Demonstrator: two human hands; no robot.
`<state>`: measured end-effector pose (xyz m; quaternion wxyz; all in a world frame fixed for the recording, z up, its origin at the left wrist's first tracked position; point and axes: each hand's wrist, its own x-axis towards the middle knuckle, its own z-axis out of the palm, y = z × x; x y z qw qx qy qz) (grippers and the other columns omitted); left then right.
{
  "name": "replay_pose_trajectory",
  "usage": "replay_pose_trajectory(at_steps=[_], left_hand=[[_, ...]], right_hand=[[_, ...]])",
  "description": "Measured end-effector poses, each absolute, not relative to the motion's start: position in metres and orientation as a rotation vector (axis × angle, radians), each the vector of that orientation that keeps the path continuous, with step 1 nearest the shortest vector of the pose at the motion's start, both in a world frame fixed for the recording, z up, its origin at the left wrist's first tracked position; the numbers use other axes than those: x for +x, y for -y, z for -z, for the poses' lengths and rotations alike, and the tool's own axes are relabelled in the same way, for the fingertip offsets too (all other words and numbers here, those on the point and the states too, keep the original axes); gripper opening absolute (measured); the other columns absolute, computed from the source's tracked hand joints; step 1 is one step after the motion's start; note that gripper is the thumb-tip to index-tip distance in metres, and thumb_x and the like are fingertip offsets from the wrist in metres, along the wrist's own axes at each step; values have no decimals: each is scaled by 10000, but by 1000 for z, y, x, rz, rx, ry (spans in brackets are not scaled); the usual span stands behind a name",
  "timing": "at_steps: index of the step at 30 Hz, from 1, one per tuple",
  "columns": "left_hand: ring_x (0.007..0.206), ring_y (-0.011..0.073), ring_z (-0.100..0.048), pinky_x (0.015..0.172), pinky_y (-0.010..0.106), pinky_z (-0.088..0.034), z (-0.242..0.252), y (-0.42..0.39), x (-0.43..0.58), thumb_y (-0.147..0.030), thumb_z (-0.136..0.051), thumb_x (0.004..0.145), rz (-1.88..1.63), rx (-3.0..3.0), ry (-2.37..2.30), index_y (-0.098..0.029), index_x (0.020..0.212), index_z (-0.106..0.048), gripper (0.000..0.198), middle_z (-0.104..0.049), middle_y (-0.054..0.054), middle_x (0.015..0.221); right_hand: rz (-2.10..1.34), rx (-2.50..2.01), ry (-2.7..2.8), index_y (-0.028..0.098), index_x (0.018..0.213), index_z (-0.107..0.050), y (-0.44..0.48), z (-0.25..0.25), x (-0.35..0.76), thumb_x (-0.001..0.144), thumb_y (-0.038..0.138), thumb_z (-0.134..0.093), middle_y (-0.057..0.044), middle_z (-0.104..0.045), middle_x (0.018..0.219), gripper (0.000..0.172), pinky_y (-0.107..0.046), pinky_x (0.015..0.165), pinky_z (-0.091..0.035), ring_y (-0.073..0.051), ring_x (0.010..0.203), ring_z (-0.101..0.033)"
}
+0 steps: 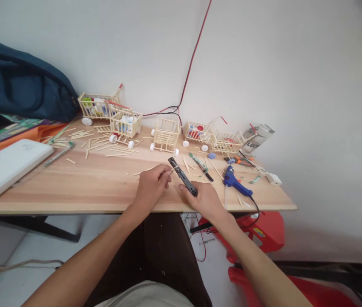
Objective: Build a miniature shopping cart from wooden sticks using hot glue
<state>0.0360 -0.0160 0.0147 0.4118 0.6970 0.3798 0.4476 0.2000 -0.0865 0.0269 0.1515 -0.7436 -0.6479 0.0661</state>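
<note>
Dark-grey elongated metal tool (pixel 183 178) gripped in the right hand (pixel 205 198) and thin pale wooden stick (pixel 173 169) pinched in the left hand (pixel 153 186), holds both over the light-brown wooden surface (pixel 101 187), apparently to steady the stick at the tool's far end.

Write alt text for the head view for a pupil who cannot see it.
A person's left hand holds a thin pale wooden stick at a dark grey tool gripped in the right hand, over a light-brown wooden table. Five small carts of pale sticks stand behind; a blue glue gun lies to the right.
</note>
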Motion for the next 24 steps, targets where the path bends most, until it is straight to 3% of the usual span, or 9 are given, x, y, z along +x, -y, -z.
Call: replay_pose_trajectory(at_steps=[11,18,21,24], left_hand=[[575,108,-557,649,217,-418,-17,13,36,-297,-481,868,-1130,1758,-983,-186,778,-632,209,-605,-36,630],[582,106,-569,644,218,-441,-18,11,34,-303,-488,868,-1149,1682,-930,-181,810,-613,183,-633,-18,667],[581,115,-587,578,212,-438,-17,10,29,-320,-499,861,-1115,1526,-866,-171,842,-558,162,-647,-1,662],[646,119,-604,580,206,-441,-17,5,15,-332,-510,853,-1083,1434,-819,-164,845,-545,172,-674,26,727]], right_hand=[[-197,-2088,1824,170,654,-606,79,-19,200,873,621,-394,-73,-637,614,544,-257,557,-312,-156,560,-539],[-220,-2004,1709,185,540,-492,81,-14,209,841,657,-417,-16,-522,503,565,-255,499,-276,-136,507,-471],[-387,-1932,1516,190,515,-453,83,-16,216,818,671,-440,-14,-500,475,569,-251,473,-315,-137,486,-483],[-762,-1822,1173,187,575,-494,83,-16,217,801,715,-426,-7,-496,445,579,-255,400,-371,-136,390,-480]])
